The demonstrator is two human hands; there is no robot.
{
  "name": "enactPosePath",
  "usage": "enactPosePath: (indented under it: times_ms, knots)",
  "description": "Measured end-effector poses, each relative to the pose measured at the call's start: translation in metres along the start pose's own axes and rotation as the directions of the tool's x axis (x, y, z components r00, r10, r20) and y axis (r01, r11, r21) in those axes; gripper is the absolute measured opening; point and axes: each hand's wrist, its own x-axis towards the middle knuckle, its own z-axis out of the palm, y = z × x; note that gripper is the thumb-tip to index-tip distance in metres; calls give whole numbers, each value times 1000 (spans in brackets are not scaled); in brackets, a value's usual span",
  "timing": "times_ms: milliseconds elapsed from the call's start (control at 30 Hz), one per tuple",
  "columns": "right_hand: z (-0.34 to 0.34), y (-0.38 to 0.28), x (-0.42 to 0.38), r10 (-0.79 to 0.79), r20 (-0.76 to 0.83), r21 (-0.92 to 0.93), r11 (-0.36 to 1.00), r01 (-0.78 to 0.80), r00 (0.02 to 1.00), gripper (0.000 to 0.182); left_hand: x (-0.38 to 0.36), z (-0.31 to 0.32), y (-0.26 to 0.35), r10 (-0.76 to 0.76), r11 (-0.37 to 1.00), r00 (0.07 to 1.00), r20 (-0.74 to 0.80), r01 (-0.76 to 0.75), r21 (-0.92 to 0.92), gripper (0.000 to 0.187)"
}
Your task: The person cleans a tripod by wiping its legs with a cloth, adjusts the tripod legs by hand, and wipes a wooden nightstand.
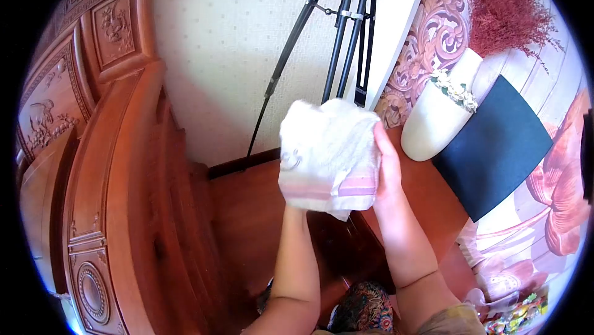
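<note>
A white towel (328, 149) with pink and purple stripes near its lower edge is held up in front of me, folded into a thick, roughly square bundle. My right hand (390, 168) grips its right side, the thumb lying along the edge and the other fingers mostly hidden. Behind the towel's lower left my left hand is out of sight; the left forearm (296, 267) runs up to it, and the towel rests on that hand. A loose corner of cloth hangs below the bundle.
Carved wooden furniture (117, 211) fills the left side. A black tripod (337, 32) stands by the wall ahead. To the right, a wooden surface (427, 193) bears a white vase (436, 118) and a dark flat panel (495, 149). Dried red branches (510, 10) rise behind.
</note>
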Motion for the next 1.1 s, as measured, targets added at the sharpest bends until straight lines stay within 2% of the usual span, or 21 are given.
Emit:
enactPosePath:
  times_ms: [67, 133, 167, 200, 267, 300, 333, 400, 433, 467, 567, 600, 633, 667, 733, 800, 867, 933, 1000, 1067, 1100]
  knots:
    - [5, 6, 2, 62, -133, -201, 976, -88, 989, 58, -6, 2, 6, -3, 1000, 1000, 15, 3, 2, 14]
    - [-35, 23, 27, -47, -119, -581, 813, -31, 992, 51, -5, 0, 1, 12, 1000, 999, 42, -12, -4, 16]
    - [-35, 27, 31, -192, -30, -696, 708, 117, 981, 47, -4, -1, -1, 26, 1000, 998, 59, -26, -4, 17]
    - [-41, 28, 37, -200, -27, -690, 713, 126, 980, 47, -3, -1, -2, 44, 999, 996, 75, -44, -3, 17]
    - [-56, 26, 48, -268, -37, -944, 325, 54, 963, 46, -4, -2, 2, 104, 993, 987, 123, -109, 35, 19]
    - [-46, 11, 46, -38, -95, -907, 416, -71, 995, 43, -4, -1, 9, 153, 983, 976, 152, -166, 78, 20]
    - [-50, 18, 48, -40, -91, -902, 428, -66, 995, 43, -5, 0, 16, 198, 965, 962, 188, -225, 133, 21]
    - [-69, 44, 57, -405, -82, -894, 434, 112, 911, 46, -9, 2, 40, 311, 856, 906, 285, -398, 329, 22]
    - [-79, 53, 61, -335, -33, -843, 516, 153, 942, 56, -11, 5, 54, 363, 704, 861, 356, -504, 501, 23]
    - [-85, 65, 65, -275, -2, -805, 571, 161, 961, 54, -13, 7, 66, 399, 430, 808, 434, -582, 690, 24]
    - [-100, 94, 75, -185, 66, -730, 661, 174, 981, 45, -9, 15, 88, 385, -162, 777, 498, -474, 865, 26]
    - [-94, 88, 70, -88, 98, -758, 638, 132, 991, 37, 9, 5, 67, 356, 669, 898, 260, -439, 600, 26]
    - [-96, 91, 71, -125, 106, -753, 638, 162, 986, 33, 17, 5, 60, 248, 917, 946, 207, -298, 265, 26]
    - [-99, 95, 73, -158, 114, -748, 636, 190, 981, 30, 25, 3, 53, 136, 985, 979, 150, -117, -130, 26]
    - [-110, 98, 79, -131, 170, -727, 652, 214, 977, 28, 34, 11, 49, 2, 976, 964, 265, 55, -208, 25]
    - [-115, 97, 79, -109, 226, -704, 668, 240, 968, 27, 56, 15, 36, -44, 993, 946, 320, 76, -87, 29]
    - [-117, 92, 69, -132, 228, -833, 486, 263, 965, 24, 60, 22, 31, -21, 982, 904, 426, -61, 178, 30]
    - [-131, 111, 66, -163, 272, -772, 551, 316, 948, 23, 72, 23, 14, 13, 964, 925, 381, -113, 240, 34]
    - [-133, 111, 58, -48, 290, -801, 534, 270, 956, 22, 76, 35, 6, 247, 791, 889, 385, -415, 450, 38]
    - [-139, 117, 62, -50, 309, -758, 590, 278, 950, 20, 88, 44, -1, 440, 639, 788, 430, -611, 467, 37]
    - [-141, 118, 65, -67, 321, -722, 629, 290, 945, 19, 91, 48, 3, 386, 664, 802, 457, -585, 466, 38]
